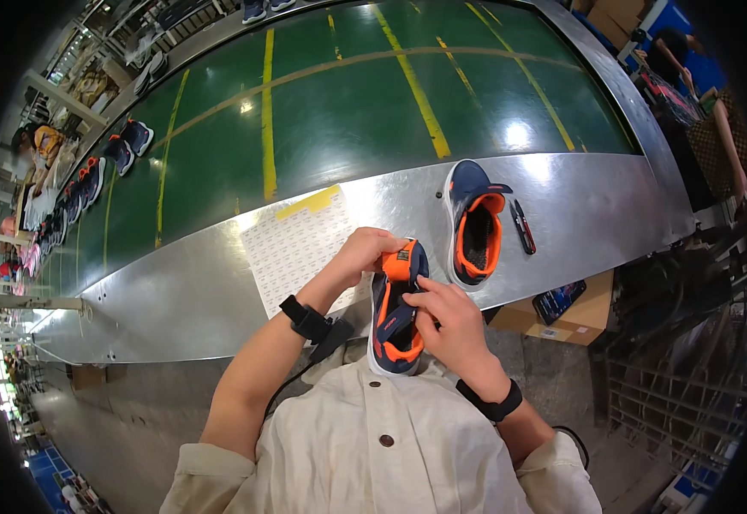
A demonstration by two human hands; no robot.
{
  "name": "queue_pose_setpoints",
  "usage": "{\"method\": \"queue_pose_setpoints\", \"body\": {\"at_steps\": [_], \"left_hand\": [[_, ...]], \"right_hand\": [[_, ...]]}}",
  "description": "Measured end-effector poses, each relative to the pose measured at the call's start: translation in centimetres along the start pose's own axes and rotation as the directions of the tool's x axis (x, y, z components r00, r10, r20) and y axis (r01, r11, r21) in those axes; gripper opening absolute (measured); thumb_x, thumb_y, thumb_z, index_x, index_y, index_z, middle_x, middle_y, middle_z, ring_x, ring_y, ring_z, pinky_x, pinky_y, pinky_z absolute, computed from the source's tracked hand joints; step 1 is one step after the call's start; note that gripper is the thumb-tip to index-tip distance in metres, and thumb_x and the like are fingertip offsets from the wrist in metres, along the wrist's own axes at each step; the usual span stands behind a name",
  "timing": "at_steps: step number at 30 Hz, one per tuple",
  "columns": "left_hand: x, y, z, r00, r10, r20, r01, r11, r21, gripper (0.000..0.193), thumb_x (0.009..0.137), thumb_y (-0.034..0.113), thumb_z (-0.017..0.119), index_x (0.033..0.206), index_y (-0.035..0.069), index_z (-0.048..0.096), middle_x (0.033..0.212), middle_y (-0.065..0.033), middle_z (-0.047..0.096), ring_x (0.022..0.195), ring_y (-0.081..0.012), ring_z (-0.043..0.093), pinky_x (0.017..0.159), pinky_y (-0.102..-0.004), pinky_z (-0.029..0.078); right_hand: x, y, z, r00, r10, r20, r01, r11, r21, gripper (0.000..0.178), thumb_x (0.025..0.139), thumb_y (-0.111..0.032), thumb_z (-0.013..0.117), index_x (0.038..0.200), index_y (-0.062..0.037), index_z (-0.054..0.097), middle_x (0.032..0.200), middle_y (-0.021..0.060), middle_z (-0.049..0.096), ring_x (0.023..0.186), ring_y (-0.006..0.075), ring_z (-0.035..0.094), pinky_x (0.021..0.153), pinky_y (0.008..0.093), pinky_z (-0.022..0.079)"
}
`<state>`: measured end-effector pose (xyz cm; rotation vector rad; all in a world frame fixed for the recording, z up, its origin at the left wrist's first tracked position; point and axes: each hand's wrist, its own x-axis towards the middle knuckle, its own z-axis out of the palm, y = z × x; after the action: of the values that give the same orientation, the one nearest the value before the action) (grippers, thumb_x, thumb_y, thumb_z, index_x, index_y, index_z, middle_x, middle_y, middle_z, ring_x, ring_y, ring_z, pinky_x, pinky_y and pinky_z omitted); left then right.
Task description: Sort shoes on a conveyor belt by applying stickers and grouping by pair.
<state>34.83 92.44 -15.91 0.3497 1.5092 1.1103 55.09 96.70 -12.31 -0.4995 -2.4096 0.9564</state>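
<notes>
A navy shoe with orange lining and a white sole (395, 363) is in front of my chest at the metal table's near edge, heel toward me. My left hand (365, 255) is closed on its orange tongue (399, 266), which is pulled up and folded back. My right hand (457, 332) is closed at the shoe's opening, its fingertips by the dark strap (395, 323); exactly what they pinch is partly hidden. Just to the right, a matching shoe (467, 182) stands on the table, its opening toward me.
A printed sheet with a yellow strip (298, 244) lies left of my hands. A pen (523, 227) is beside the matching shoe. Beyond runs a green conveyor belt (330, 111), with more shoes (129, 144) at left. Below the table, a phone (559, 302) rests on a cardboard box (594, 310).
</notes>
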Motion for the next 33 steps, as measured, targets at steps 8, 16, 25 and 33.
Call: {"method": "queue_pose_setpoints", "body": {"at_steps": [8,16,25,33], "left_hand": [[1.3,0.7,-0.1,0.997,-0.010,0.076,-0.002,0.988,0.157,0.018,0.084,0.021,0.067,0.079,0.005,0.060,0.072,-0.0025,0.061,0.061,-0.0092,0.058,0.057,-0.0233,0.049],[1.0,1.8,0.3,0.995,0.019,0.100,-0.042,0.972,0.233,0.017,0.082,0.021,0.068,0.087,0.007,0.060,0.073,-0.0013,0.062,0.059,-0.0076,0.056,0.056,-0.0209,0.046],[-3.4,7.2,2.2,0.969,0.189,0.158,-0.233,0.913,0.336,0.039,0.082,0.015,0.067,0.117,0.004,0.054,0.070,-0.0018,0.064,0.064,-0.0045,0.057,0.059,-0.0198,0.041],[-5.2,9.3,4.0,0.946,0.208,0.249,-0.296,0.869,0.397,0.051,0.081,0.016,0.067,0.126,0.000,0.048,0.070,-0.0029,0.061,0.065,-0.0045,0.054,0.058,-0.0220,0.041]], "right_hand": [[1.8,9.7,-7.8,0.757,0.562,-0.332,-0.386,0.795,0.468,0.030,0.083,-0.021,0.067,0.108,-0.0048,0.061,0.094,0.0104,0.065,0.081,0.0171,0.063,0.069,0.0280,0.049],[3.3,18.7,-7.8,0.891,0.332,-0.310,-0.450,0.743,-0.496,0.034,0.078,-0.029,0.069,0.103,-0.0073,0.061,0.087,0.0127,0.057,0.088,0.0323,0.055,0.077,0.0409,0.044],[2.8,16.1,-10.5,0.782,0.514,-0.353,-0.269,0.789,0.553,0.020,0.096,-0.019,0.048,0.105,-0.0051,0.060,0.090,0.0046,0.062,0.071,0.0106,0.057,0.061,0.0250,0.046],[5.8,-0.6,-12.0,0.995,-0.094,0.046,0.093,0.996,0.017,0.031,0.077,-0.013,0.071,0.106,-0.0066,0.063,0.084,0.0049,0.060,0.063,0.0117,0.055,0.052,0.0251,0.044]]}}
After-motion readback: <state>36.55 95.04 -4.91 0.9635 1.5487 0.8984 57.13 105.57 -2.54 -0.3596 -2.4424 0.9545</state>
